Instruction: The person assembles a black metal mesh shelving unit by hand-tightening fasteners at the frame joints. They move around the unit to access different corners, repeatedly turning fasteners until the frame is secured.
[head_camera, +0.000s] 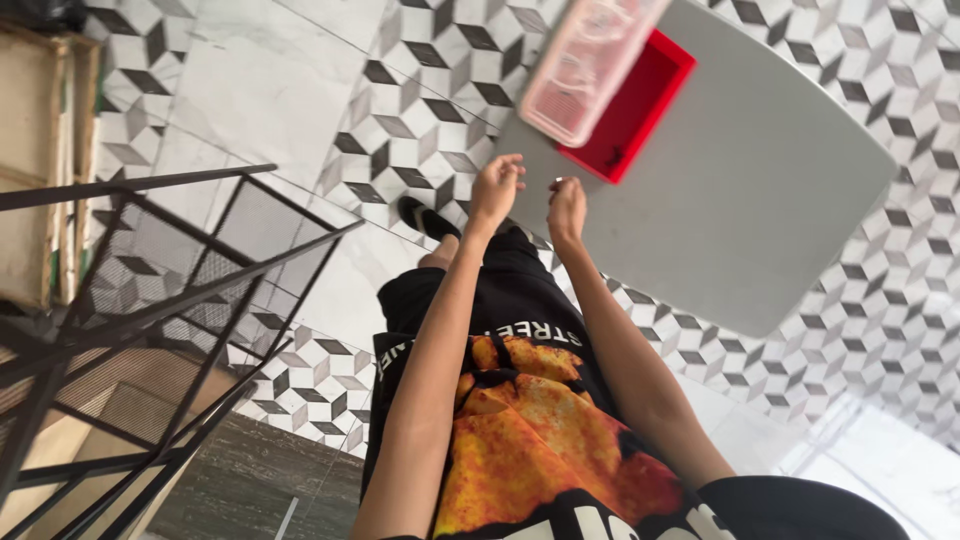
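Both hands are at the near edge of the grey flat-topped table (760, 200), neither holding anything I can make out. Left hand (497, 187) is over the table edge with fingers loosely curled and partly spread, nothing between them. Right hand (566, 208) sits just beside it, fingers bent inward towards a loose fist; something small may be pinched at the fingertips, but it's too small to tell. Nearest things to the hands: a shallow red rectangular plastic tray (632, 112) lying on the table just beyond the fingertips, and a clear, pink-tinted rectangular plastic container (587, 62) resting across the tray's far side, overhanging it and tilted. Contents of the container are blurred; the tray's visible part looks bare apart from a small dark speck near its near corner. Judging progress: the tray and container are set out on the table, but neither hand is touching them, so the handling itself looks not yet started, or between steps. Hands are close to the tray's near corner, apart from it. Elsewhere: a black metal mesh rack (170, 300) stands to the left, well apart from the table, on a patterned grey, white and black tiled floor (420, 110). The person wears a black shirt with an orange print and one dark shoe (425, 218) shows below the left hand.
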